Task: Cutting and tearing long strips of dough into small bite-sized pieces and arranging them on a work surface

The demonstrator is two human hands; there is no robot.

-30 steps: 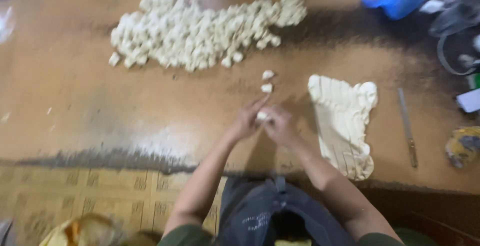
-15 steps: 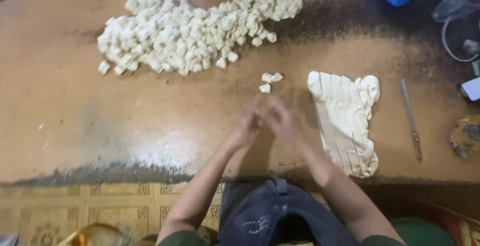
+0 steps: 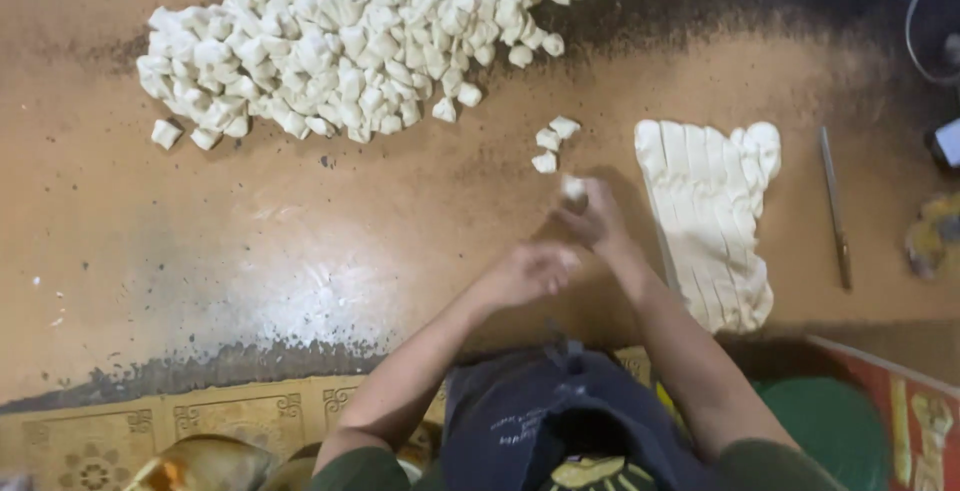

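Head view looks straight down on a person seated at a brown, flour-dusted worktop [image 3: 250, 251], a dark apron over the lap nearest the camera. Both bare forearms reach forward from there. The left hand [image 3: 528, 273] hovers low over the wood with its fingers curled inward; it is blurred, and whether anything sits inside them cannot be told. Just beyond it and slightly to the side, the right hand [image 3: 598, 219] is raised a little further out, its fingers [image 3: 590, 201] pinched around a small piece of dough [image 3: 572, 187] that shows white at the tips.

Right beside the right hand's fingers, on their outer side, lies a flat sheet of dough [image 3: 710, 221] scored into long narrow strips, one end reaching back toward the edge of the worktop. Past that sheet, further out to the same side, a slim knife [image 3: 834, 206] rests lengthwise on the wood.

Just ahead of the pinching fingers sit three loose dough pieces [image 3: 553, 141], close together but apart from the rest. Well beyond both hands, and spreading off toward the left hand's side, a broad heap of cut dough pieces [image 3: 350, 41] covers the far part of the worktop.
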